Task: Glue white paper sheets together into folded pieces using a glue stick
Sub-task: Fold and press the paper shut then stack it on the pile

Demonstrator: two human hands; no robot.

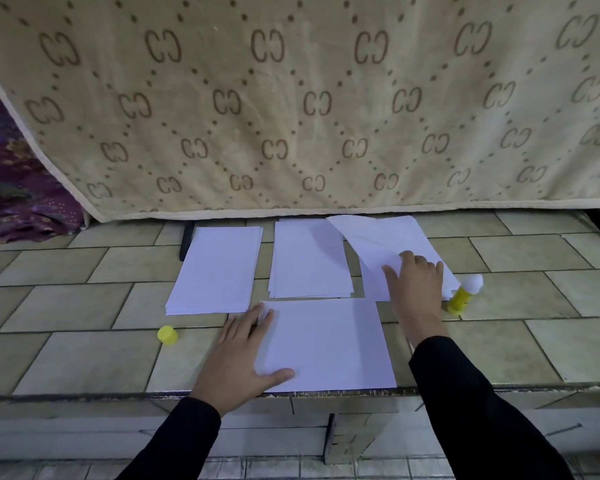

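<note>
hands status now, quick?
Left hand: open, pressing flat on the near sheet.
Right hand: on the right pile's top sheet; pinch or flat cannot be told.

At 6 o'clock, one white sheet [326, 344], flat, long side across, pressed at its left edge by the left hand [243, 355]. At 10 o'clock, a neat stack [215, 268], slightly slanted. At 12, a second stack [309, 261], squared. At 2, a third pile [374, 289], top sheet [378, 237] curling up, pinched by the right hand [416, 278]. At 3, yellow glue stick [461, 296], upright, uncapped, white tip showing. At 8, its yellow cap [167, 335].
</note>
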